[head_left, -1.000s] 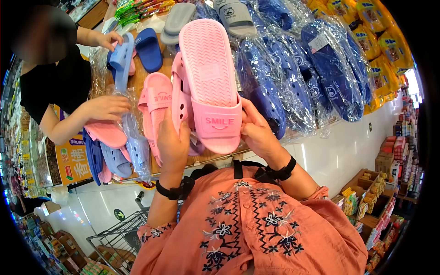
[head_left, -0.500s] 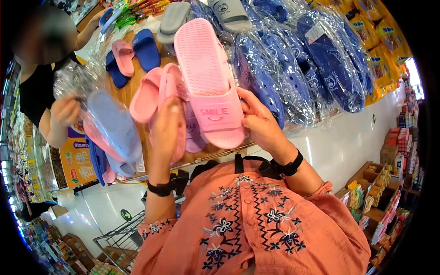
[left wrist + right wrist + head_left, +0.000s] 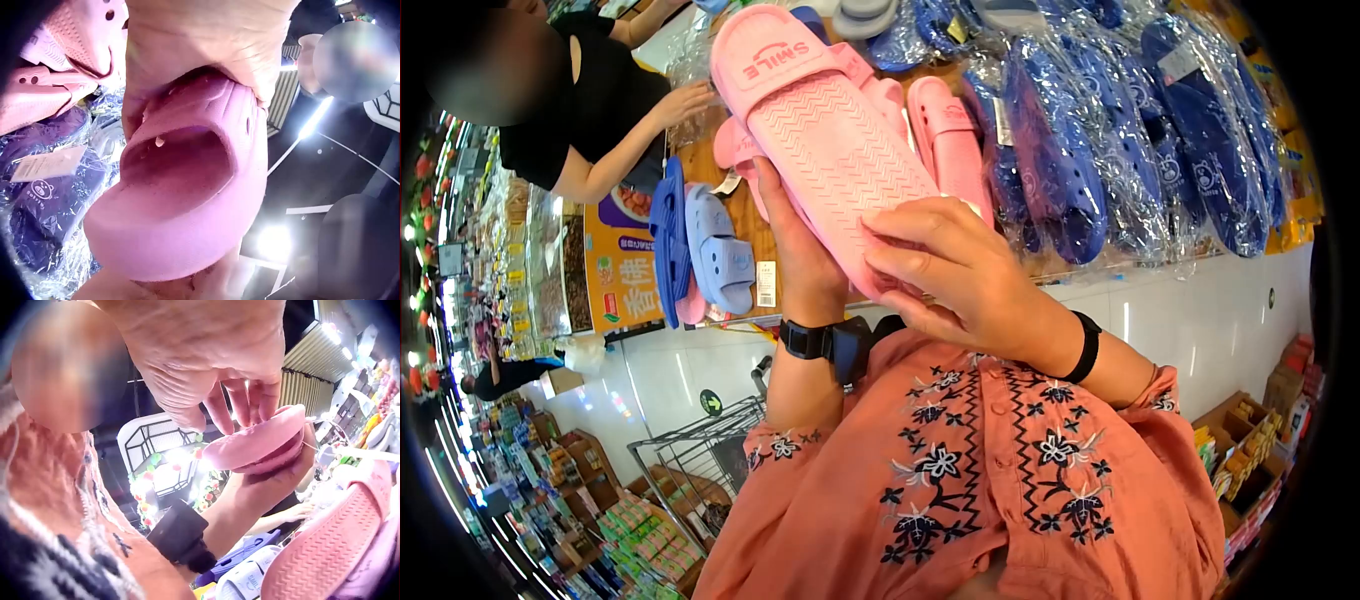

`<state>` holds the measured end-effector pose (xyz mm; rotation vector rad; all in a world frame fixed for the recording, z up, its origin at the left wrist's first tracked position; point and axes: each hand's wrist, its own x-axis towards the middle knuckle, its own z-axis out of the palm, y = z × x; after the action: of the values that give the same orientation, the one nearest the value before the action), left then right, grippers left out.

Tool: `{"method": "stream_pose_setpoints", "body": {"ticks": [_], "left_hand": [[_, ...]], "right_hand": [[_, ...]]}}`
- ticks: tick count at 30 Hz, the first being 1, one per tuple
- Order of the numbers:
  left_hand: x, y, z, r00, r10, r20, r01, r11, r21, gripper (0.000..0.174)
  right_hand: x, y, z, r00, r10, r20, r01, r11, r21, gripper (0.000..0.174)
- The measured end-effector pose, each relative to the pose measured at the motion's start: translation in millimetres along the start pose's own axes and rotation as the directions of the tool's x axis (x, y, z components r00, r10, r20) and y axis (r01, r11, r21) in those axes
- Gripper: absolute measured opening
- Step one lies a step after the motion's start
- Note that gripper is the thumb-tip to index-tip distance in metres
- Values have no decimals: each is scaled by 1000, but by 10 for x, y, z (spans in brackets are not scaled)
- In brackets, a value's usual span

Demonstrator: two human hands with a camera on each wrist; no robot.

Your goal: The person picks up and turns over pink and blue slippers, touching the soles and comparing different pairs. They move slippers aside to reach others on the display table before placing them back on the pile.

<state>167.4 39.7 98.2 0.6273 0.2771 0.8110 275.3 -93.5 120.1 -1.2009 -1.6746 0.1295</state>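
Note:
A pink slide slipper [image 3: 840, 150] with SMILE on its strap is held up before me, strap end away from my body. My left hand [image 3: 805, 250] grips it from the left and below, thumb along its side. In the left wrist view that hand [image 3: 200, 37] is wrapped over the pink slipper [image 3: 187, 240], whose opening faces the camera. The fingers of my right hand [image 3: 970, 265] rest on the footbed near the heel. In the right wrist view the fingertips of this hand [image 3: 212, 344] touch the slipper's top, the thumb apart from it.
More pink slippers [image 3: 960, 150] lie on the table beyond. Plastic-wrapped blue slippers [image 3: 1060, 150] fill its right side. Light blue slippers [image 3: 720, 250] stand at the left edge, near another person's hand [image 3: 685, 105]. A shopping cart [image 3: 690, 440] stands below on the left.
The pink slipper has been turned end for end, its strap now pointing away. My right hand has moved from the strap's side onto the heel. The head view has swung left.

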Motion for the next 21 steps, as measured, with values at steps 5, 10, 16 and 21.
{"method": "stream_pose_setpoints", "body": {"ticks": [5,10,16,21], "left_hand": [[8,-32,-368,999,44,-16,-44,999,22,80],[-34,11,-337,997,57,-45,-58,998,-5,80],[-59,30,-348,998,41,-50,-42,999,-23,79],[-55,34,-366,997,36,-64,-38,999,-32,79]], "right_hand": [[11,5,43,999,-28,22,26,998,59,29],[16,-17,72,998,-30,55,25,996,83,28],[26,-22,94,997,-32,64,26,994,102,27],[24,-3,90,995,-28,97,17,994,109,29]]}}
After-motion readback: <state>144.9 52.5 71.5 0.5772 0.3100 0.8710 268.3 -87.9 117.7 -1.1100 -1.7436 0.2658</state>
